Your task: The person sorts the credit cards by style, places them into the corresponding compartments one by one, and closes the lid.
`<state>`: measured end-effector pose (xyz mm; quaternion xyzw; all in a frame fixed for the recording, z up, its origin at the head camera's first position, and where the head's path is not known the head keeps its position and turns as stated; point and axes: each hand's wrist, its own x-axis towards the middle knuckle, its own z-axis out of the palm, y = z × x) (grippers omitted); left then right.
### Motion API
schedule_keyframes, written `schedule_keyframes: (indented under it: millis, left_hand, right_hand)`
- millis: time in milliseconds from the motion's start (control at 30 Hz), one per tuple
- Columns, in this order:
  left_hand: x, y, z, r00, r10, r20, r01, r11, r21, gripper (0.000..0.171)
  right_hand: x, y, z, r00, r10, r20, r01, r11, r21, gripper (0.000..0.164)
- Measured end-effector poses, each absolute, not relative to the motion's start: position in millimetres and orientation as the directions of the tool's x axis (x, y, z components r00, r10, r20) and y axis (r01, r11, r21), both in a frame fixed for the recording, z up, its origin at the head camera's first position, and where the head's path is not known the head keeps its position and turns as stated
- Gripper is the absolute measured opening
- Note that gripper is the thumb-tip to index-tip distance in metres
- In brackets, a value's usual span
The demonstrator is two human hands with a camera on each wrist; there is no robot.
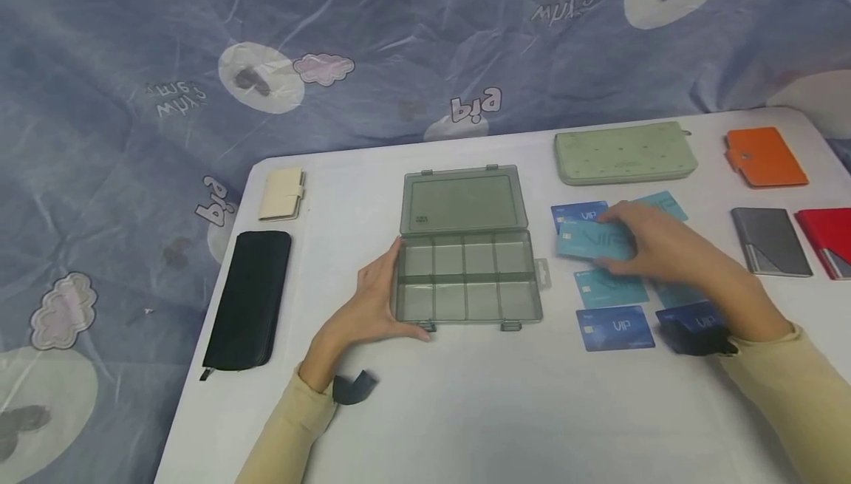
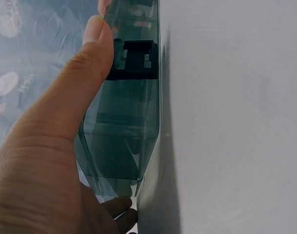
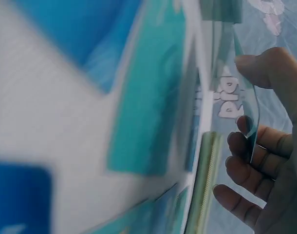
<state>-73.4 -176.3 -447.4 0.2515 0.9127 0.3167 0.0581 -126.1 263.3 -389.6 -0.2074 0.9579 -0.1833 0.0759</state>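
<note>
A grey-green translucent compartment box (image 1: 467, 277) lies on the white table with its hinged lid (image 1: 464, 202) folded back. My left hand (image 1: 372, 303) grips the box's near left corner, thumb along the front by a dark latch (image 2: 134, 59) and fingers along the left side. At the right, my right hand (image 1: 665, 247) pinches a teal VIP card (image 1: 592, 239) between thumb and fingers. In the right wrist view, that card (image 3: 250, 109) is bent and lifted off the table. Beneath and around it lie blue cards (image 1: 615, 328) and teal cards (image 1: 610, 288), some partly hidden by the hand.
A green wallet (image 1: 625, 153) lies behind the cards. Farther right are an orange card holder (image 1: 767, 157), a grey one (image 1: 771, 240) and a red one (image 1: 827, 236). On the left lie a cream card holder (image 1: 281, 194) and a black zip wallet (image 1: 248, 299). Patterned blue cloth hangs behind.
</note>
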Motion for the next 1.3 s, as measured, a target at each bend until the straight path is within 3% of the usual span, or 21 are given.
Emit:
schedule_keyframes:
  millis: [233, 533, 667, 1033, 1300]
  left_hand:
    - [-72, -174, -445, -0.868, 0.494, 0.056, 0.422, 0.672, 0.608, 0.150]
    - [-71, -176, -445, -0.873, 0.485, 0.053, 0.415, 0.681, 0.604, 0.149]
    - [-71, -175, -446, -0.873, 0.485, 0.053, 0.411, 0.673, 0.615, 0.149]
    - [-73, -173, -445, -0.868, 0.494, 0.049, 0.423, 0.684, 0.594, 0.147]
    - [-72, -175, -447, -0.871, 0.489, 0.055, 0.419, 0.678, 0.604, 0.148]
  right_hand:
    - [-123, 231, -367, -0.864, -0.502, 0.044, -0.480, 0.792, -0.378, 0.060]
    - [-128, 169, -372, -0.708, -0.679, 0.191, -0.689, 0.606, -0.398, 0.053]
    - [-133, 156, -383, -0.686, -0.697, 0.207, -0.713, 0.589, -0.379, 0.054]
    - [-135, 166, -401, -0.665, -0.703, 0.251, -0.739, 0.570, -0.361, 0.058]
    - [-131, 196, -405, -0.765, -0.615, 0.192, -0.623, 0.630, -0.464, 0.051]
